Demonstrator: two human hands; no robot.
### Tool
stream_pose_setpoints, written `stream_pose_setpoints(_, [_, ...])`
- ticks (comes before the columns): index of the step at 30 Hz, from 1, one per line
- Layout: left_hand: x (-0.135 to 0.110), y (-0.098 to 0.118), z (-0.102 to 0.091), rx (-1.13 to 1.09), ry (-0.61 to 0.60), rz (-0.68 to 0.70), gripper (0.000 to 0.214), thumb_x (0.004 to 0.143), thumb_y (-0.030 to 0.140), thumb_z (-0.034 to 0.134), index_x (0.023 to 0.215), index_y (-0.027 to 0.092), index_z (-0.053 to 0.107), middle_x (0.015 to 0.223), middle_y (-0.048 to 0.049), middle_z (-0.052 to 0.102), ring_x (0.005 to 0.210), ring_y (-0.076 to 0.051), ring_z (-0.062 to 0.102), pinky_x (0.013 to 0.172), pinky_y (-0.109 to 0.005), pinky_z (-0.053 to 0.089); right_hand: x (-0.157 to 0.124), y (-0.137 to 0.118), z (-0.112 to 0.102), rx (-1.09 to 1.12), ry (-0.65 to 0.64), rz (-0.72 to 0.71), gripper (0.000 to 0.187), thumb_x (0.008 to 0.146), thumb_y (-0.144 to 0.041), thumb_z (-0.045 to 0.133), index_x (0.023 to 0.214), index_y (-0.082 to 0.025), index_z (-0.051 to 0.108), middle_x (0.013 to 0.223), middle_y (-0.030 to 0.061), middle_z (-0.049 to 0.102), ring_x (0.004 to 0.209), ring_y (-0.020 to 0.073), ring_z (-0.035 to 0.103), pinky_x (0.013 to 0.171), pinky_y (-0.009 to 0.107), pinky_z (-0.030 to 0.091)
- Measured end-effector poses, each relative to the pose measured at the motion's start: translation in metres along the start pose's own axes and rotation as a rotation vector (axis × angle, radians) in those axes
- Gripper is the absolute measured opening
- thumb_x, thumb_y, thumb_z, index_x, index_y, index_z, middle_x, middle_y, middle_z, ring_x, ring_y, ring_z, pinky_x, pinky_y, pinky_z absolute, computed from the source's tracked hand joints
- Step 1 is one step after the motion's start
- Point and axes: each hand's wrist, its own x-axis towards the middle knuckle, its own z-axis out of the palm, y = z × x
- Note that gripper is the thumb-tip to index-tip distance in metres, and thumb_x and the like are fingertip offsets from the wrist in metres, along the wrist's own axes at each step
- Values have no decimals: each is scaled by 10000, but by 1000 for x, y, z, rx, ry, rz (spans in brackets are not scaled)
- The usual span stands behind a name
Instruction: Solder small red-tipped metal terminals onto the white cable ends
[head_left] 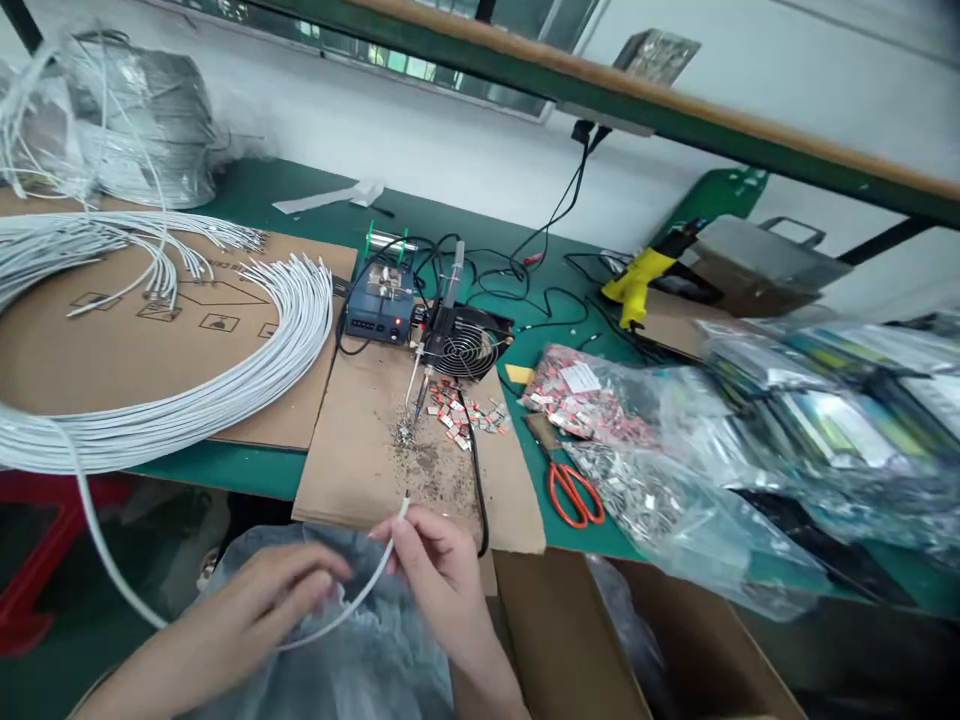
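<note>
My right hand [442,575] pinches a white cable [358,600] between thumb and fingers just below its stripped end, which points up with dark wire tips. From there the cable curves down to the left, passes beneath my left wrist and rises to the big coil of white cables [247,410]. My left hand [281,595] hovers over the lap, beside the cable, its fingers loosely stretched and somewhat blurred; no grip on anything shows. Beyond my hands, a soldering iron [421,390] points down over a cardboard sheet [341,450] strewn with dark bits.
Behind the cardboard stand a blue soldering station [379,305] and a black fan [472,345]. Small orange-and-white connectors [454,415] lie near it. To the right are red-handled scissors [574,495], bags of small parts [637,490] and a yellow glue gun [637,285]. An open carton [562,640] stands below.
</note>
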Motion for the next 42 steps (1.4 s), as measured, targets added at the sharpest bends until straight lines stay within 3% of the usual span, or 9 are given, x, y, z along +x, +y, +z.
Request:
stream_pose_setpoints(3, [17, 15, 7, -80, 43, 37, 218, 874, 301, 498, 1013, 260, 661, 1016, -42, 644, 946, -203, 572, 830, -274, 434, -5, 4, 3, 36, -74, 31, 357, 888, -415, 490, 741, -164, 695, 528, -17, 502, 486, 98, 420, 470, 217, 317])
stream_pose_setpoints(10, [42, 26, 26, -627, -112, 8, 261, 724, 364, 689, 633, 144, 582, 751, 12, 508, 572, -93, 525, 555, -225, 431, -12, 11, -3, -6, -69, 47, 330, 850, -384, 548, 643, -156, 667, 520, -8, 543, 468, 98, 397, 460, 227, 311])
stream_pose_setpoints(14, [42, 22, 33, -592, -130, -89, 292, 712, 377, 689, 623, 148, 530, 567, 30, 536, 523, -102, 525, 535, -219, 397, -14, 5, -17, -188, 90, -56, 110, 786, -277, 641, 812, -184, 694, 618, 8, 612, 531, 125, 480, 514, 240, 378])
stream_pose_setpoints(22, [38, 17, 36, -169, -114, -16, 141, 755, 251, 638, 656, 155, 612, 576, 18, 575, 544, -111, 507, 525, -218, 378, -14, -12, -33, -411, -57, -151, 80, 757, -152, 642, 707, -193, 688, 580, -7, 598, 528, 117, 487, 504, 240, 345])
stream_pose_setpoints(25, [37, 13, 39, -77, -70, 58, 120, 758, 242, 649, 674, 157, 634, 649, -2, 611, 621, -128, 533, 576, -227, 404, -12, -4, -27, -212, 28, -80, 110, 713, -161, 668, 606, -182, 658, 510, -20, 552, 481, 104, 451, 468, 233, 322])
stream_pose_setpoints(29, [39, 10, 50, -333, 14, -28, 161, 722, 239, 666, 618, 154, 576, 578, 14, 587, 557, -116, 519, 538, -221, 419, -12, 17, -3, 196, 214, 18, 211, 697, -292, 694, 564, -183, 571, 488, -26, 527, 436, 101, 447, 425, 225, 348])
stream_pose_setpoints(33, [43, 15, 53, -500, 60, -95, 169, 649, 210, 701, 565, 151, 567, 507, 23, 588, 498, -109, 529, 501, -213, 431, -15, 31, 9, 293, 273, 2, 312, 775, -432, 613, 589, -204, 510, 484, -49, 477, 416, 95, 436, 426, 224, 376])
stream_pose_setpoints(37, [43, 21, 44, -534, -44, -157, 115, 642, 236, 702, 616, 140, 644, 502, -1, 635, 456, -127, 582, 490, -227, 463, -13, 22, -12, 268, 179, 0, 176, 691, -355, 721, 692, -190, 660, 529, -19, 559, 482, 111, 473, 480, 235, 385])
stream_pose_setpoints(42, [35, 19, 38, -389, -116, -103, 125, 715, 227, 629, 634, 141, 670, 512, -14, 642, 453, -139, 601, 479, -230, 477, -7, -8, -38, -161, -88, -50, 37, 699, -207, 713, 734, -200, 723, 578, -2, 607, 526, 119, 462, 500, 246, 351])
